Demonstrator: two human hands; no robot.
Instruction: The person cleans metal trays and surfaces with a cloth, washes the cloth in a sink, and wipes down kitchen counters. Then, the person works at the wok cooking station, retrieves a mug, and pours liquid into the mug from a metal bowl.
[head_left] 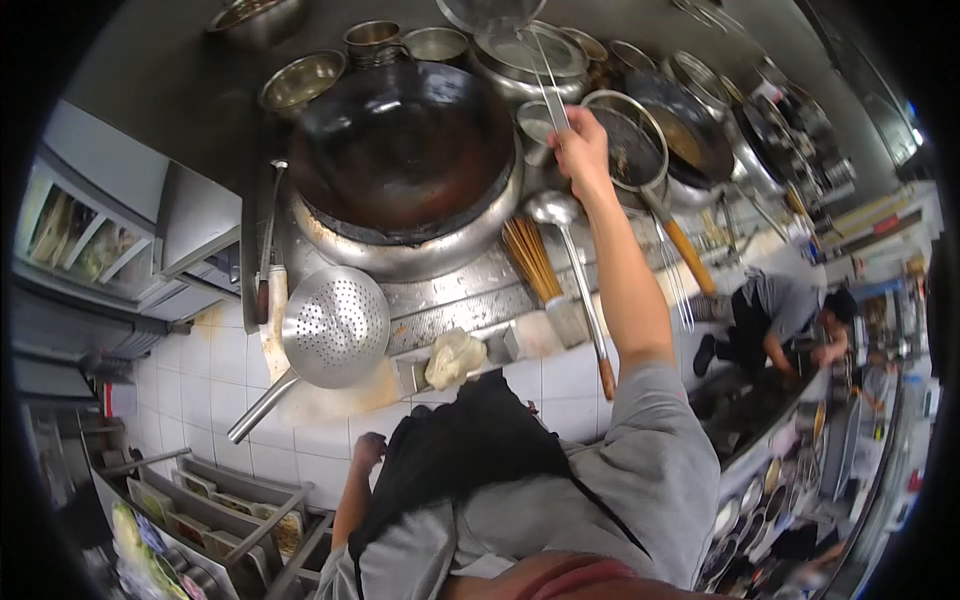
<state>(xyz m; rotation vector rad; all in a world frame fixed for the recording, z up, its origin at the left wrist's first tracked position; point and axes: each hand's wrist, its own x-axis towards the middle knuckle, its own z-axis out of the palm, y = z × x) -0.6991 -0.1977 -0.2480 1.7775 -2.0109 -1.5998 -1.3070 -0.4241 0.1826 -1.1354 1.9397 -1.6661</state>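
My right hand (582, 150) is closed around the handle of a wire-mesh strainer (490, 12), reaching over the back of the stove. The strainer's round head is partly cut off at the top, above a large covered pot (530, 60). A big dark wok (405, 150) sits on the burner to the left of that hand. Below the hand lie a ladle (552, 208) and a bamboo brush (532, 262). Down beside my apron hangs my left hand (370, 450), away from the tools; its fingers are too small and dark to make out.
A perforated skimmer (336, 326) rests at the stove's front left, near a crumpled cloth (455, 360). To the right sits a round sieve (625, 140) with a wooden handle. Metal bowls (303, 82) line the back. Another person (785, 310) bends over at the right.
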